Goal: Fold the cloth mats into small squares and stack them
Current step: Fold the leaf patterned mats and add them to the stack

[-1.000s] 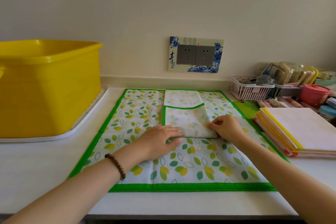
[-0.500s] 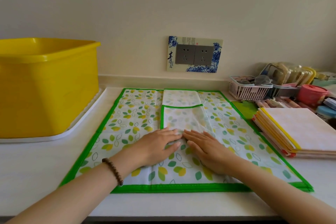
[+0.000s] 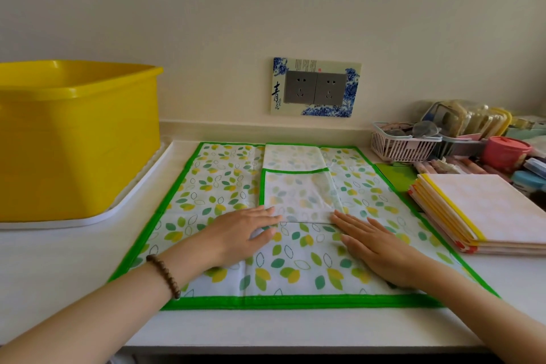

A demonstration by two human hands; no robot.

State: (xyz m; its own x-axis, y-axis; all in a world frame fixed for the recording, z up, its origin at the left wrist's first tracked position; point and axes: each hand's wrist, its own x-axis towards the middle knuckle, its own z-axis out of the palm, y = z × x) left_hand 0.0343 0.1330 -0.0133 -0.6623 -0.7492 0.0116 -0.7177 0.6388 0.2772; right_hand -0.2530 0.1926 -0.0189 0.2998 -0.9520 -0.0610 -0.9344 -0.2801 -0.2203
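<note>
A large leaf-print cloth mat (image 3: pixel 224 186) with a green border lies spread flat on the white counter. On its middle sits a smaller folded piece of the same print (image 3: pixel 298 195), pale side up, with a green edge along its top and left. My left hand (image 3: pixel 239 235) lies flat with straight fingers at that piece's near left corner. My right hand (image 3: pixel 372 245) presses flat beside its near right corner. At the right lies a stack of folded mats (image 3: pixel 484 213) with yellow and orange edges.
A yellow plastic tub (image 3: pixel 76 139) stands on a white tray (image 3: pixel 127 201) at the left. Back right are a white basket (image 3: pixel 404 145), a pink lidded pot (image 3: pixel 506 152) and several small packets. A wall socket plate (image 3: pixel 316 87) is behind.
My right hand let go of the folded piece's near right corner, flattened, and slid right along the near fold. My left hand stayed flat at the near left corner.
</note>
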